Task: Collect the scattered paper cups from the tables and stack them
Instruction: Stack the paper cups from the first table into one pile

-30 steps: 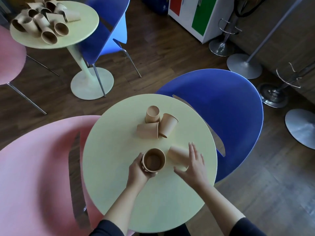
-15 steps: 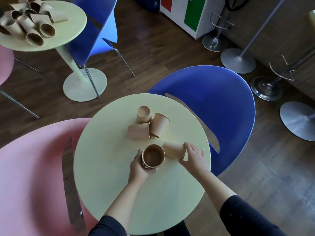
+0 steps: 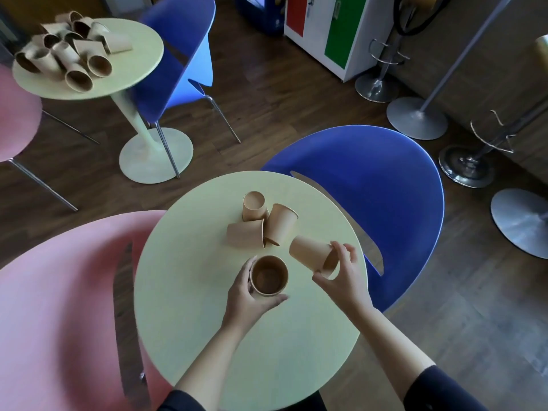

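On the near round pale-green table point(image 3: 207, 336) my left hand point(image 3: 249, 295) grips an upright brown paper cup point(image 3: 269, 275), its mouth facing up. My right hand point(image 3: 344, 274) holds a second brown cup point(image 3: 311, 254) by its rim, tilted on its side just above the table and right of the upright one. Behind them, three more cups cluster together: one upside down point(image 3: 254, 204), one lying on its side point(image 3: 244, 234), one leaning point(image 3: 281, 223). A far table point(image 3: 139, 63) at the upper left carries a heap of several cups point(image 3: 68, 51).
A pink chair point(image 3: 59, 307) stands left of the near table and a blue chair point(image 3: 370, 203) right of it. Another blue chair point(image 3: 175, 54) sits by the far table. Metal stool bases point(image 3: 415, 117) and a white cabinet with red and green panels point(image 3: 335, 28) line the back right.
My right hand closed on the cup lying at the right and lifted it, tilted, off the table. The left hand kept hold of the upright cup.
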The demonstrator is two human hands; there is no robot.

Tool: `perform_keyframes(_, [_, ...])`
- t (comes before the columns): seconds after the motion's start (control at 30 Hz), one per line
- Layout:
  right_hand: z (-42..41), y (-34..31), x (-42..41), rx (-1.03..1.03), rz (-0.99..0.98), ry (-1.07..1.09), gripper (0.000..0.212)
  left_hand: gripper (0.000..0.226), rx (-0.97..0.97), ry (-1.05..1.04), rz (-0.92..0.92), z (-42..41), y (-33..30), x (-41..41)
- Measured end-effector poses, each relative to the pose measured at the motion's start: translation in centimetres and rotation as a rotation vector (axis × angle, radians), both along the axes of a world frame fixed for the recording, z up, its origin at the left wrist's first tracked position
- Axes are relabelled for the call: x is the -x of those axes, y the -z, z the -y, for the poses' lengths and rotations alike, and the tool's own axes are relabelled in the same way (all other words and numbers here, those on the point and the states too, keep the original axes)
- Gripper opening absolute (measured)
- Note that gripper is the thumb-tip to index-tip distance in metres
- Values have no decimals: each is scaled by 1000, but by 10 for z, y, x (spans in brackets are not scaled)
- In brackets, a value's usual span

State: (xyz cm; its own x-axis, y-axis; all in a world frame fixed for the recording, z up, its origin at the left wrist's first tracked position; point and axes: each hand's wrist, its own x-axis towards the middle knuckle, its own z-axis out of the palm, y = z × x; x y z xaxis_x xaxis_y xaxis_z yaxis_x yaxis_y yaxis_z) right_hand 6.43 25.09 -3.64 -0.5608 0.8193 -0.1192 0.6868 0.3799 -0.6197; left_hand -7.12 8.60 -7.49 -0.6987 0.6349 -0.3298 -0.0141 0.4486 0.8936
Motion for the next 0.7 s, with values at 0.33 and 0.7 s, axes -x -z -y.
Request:
perform_keyframes(0.33, [24,-59,22,-173,-240,-178,73,77,-40,-41,36,-2,-11,-2])
perform_keyframes(0.7, [48,-43,44,-218,-152,-514,70,72,13,-18,39,-2,-7,2])
